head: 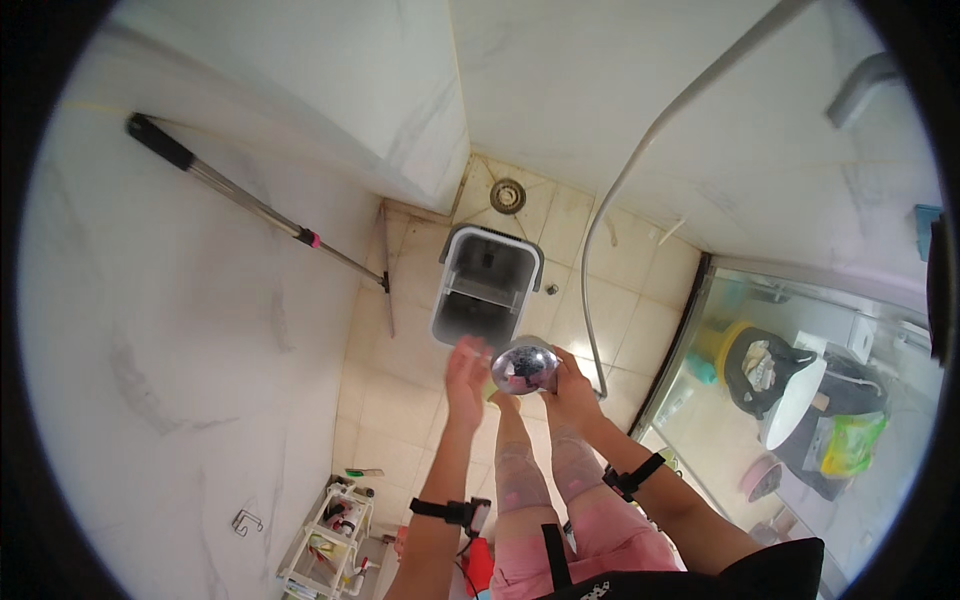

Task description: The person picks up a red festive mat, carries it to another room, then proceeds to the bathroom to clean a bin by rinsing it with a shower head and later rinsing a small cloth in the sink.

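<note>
My right hand (pixel 574 390) is closed around a chrome shower head (pixel 525 366), whose shiny rounded back faces up. To the left of it, my left hand (pixel 469 375) is raised with its fingers loosely apart and nothing seen in it; the fingertips look blurred. A grey and white plastic bucket (pixel 486 289) with two compartments stands on the tiled floor just beyond both hands. Its inside looks dark, and its contents cannot be made out. The face of the shower head is hidden from view.
A grey shower hose (pixel 589 270) hangs at the right. A telescopic-handled floor tool (pixel 247 199) leans on the left wall. A floor drain (pixel 508 196) lies beyond the bucket. A white shelf rack (pixel 330 536) stands at lower left, a glass partition (pixel 697 360) at right.
</note>
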`<state>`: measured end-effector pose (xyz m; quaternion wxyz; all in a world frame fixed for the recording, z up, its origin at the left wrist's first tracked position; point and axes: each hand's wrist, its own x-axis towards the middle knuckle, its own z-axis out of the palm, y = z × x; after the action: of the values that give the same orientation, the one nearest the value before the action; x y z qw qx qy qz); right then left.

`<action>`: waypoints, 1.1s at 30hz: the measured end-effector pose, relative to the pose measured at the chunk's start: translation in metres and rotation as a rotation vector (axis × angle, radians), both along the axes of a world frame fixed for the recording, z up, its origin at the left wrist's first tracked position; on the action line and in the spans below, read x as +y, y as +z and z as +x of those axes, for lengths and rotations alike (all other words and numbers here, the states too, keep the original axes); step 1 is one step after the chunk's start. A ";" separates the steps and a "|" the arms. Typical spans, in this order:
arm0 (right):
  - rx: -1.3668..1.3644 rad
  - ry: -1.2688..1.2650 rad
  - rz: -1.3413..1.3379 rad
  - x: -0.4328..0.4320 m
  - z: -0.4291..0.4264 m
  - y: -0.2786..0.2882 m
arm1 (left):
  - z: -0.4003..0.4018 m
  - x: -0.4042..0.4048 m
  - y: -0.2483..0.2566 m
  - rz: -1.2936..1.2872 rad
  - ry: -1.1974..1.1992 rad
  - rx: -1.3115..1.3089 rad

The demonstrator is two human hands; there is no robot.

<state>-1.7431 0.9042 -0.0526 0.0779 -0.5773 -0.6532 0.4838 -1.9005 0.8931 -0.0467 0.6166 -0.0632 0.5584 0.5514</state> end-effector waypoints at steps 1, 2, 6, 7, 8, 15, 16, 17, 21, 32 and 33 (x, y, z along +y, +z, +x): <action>0.017 -0.019 -0.017 0.004 -0.006 0.004 | 0.009 0.002 0.011 0.028 -0.002 0.009; 0.035 -0.038 -0.048 0.003 -0.010 0.009 | 0.020 0.002 0.019 0.134 -0.029 -0.065; -0.012 0.176 0.043 0.014 -0.011 0.024 | 0.034 0.025 0.046 0.163 -0.005 -0.073; -0.023 0.263 0.077 0.023 -0.010 0.034 | 0.034 0.030 0.051 0.181 0.050 -0.073; -0.031 0.317 0.112 0.036 -0.005 0.043 | 0.032 0.035 0.056 0.209 0.046 -0.105; 0.333 -0.486 0.585 0.167 0.041 0.162 | 0.004 0.073 0.063 0.226 0.122 -0.149; 0.371 -0.599 0.703 0.187 0.049 0.179 | 0.006 0.076 0.065 0.239 0.120 -0.155; 0.391 -0.619 0.726 0.206 0.059 0.182 | 0.014 0.080 0.069 0.258 0.103 -0.160; 0.499 -0.487 0.498 0.248 0.070 0.205 | 0.014 0.093 0.068 0.229 0.035 -0.163; 0.683 -0.376 0.259 0.183 0.055 0.178 | 0.013 0.083 0.038 0.141 0.070 -0.168; 0.624 -0.310 0.261 0.172 0.055 0.153 | 0.017 0.081 0.030 0.131 0.089 -0.179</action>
<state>-1.6886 1.0758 0.1008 0.4186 -0.4796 -0.5590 0.5313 -1.8836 0.9739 -0.0164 0.6416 -0.0964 0.4607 0.6057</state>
